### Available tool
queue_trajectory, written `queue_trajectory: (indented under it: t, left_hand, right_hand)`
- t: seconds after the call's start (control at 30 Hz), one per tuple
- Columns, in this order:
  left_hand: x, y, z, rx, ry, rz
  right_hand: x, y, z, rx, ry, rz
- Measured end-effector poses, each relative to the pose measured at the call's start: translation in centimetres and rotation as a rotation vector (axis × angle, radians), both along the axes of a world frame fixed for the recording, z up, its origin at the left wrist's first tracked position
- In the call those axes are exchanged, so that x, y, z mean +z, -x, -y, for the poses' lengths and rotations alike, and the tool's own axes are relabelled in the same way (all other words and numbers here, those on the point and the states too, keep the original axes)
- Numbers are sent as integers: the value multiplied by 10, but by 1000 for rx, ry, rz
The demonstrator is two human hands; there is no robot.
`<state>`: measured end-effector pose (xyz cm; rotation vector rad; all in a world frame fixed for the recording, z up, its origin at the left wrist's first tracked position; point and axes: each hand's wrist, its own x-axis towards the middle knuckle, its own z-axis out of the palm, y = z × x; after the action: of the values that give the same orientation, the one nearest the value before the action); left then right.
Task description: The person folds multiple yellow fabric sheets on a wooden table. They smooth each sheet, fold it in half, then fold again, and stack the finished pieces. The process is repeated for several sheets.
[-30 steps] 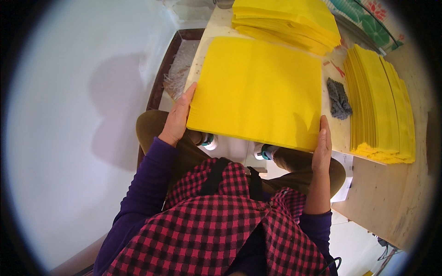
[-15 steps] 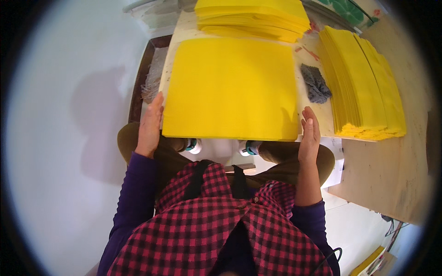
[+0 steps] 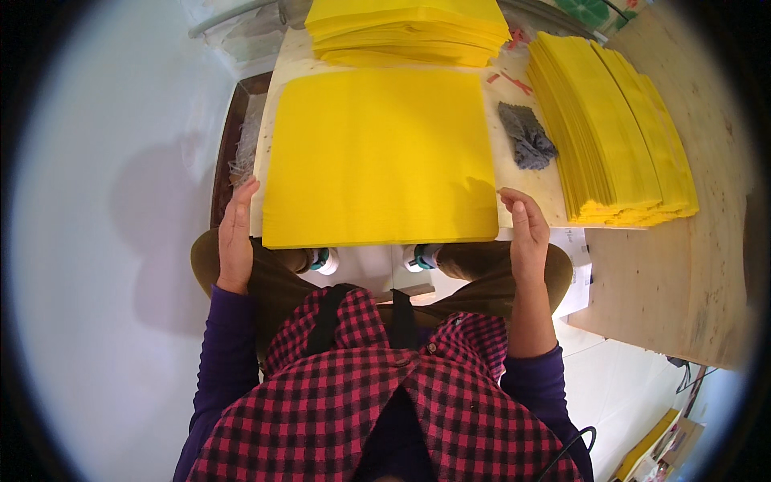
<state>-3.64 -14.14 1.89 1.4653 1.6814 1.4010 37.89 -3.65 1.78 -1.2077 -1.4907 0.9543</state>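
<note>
In front of me a square, flat stack of yellow sheets (image 3: 377, 153) lies on the pale wooden table, its near edge reaching over my lap. Beside its left edge I hold my left hand (image 3: 236, 237) upright, fingers stretched, with a slight gap to the sheets. My right hand (image 3: 528, 237) is at the near right corner, fingers apart and bent a little inward, the fingertips very near the side of the stack. Neither hand holds anything. Whether the right fingertips touch the sheets I cannot tell.
A second yellow pile (image 3: 405, 32) lies at the table's far end. On the right, folded yellow bundles (image 3: 606, 132) stand in a row. A crumpled grey cloth (image 3: 526, 135) and red scraps (image 3: 514, 82) lie between. A white wall (image 3: 96, 241) is close on my left.
The view has shifted a little, so the table and stack sit further left in it. My right fingers have bent inward and come closer to the stack's right edge.
</note>
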Motion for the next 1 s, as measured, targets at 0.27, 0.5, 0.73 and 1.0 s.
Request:
queue_trajectory:
  t: [0.27, 0.5, 0.73, 1.0]
  left_hand:
    - [-10, -9, -5, -200, 25, -431]
    - [-12, -11, -4, -186, 6, -438]
    - [-14, -10, -5, -177, -2, -425]
    - [-15, -12, -5, -175, -5, -414]
  right_hand:
    - [-5, 15, -25, 61, -27, 346]
    - [-3, 4, -19, 40, 7, 263]
    - [-2, 7, -16, 13, -36, 308]
    - [-2, -16, -42, -154, -68, 249]
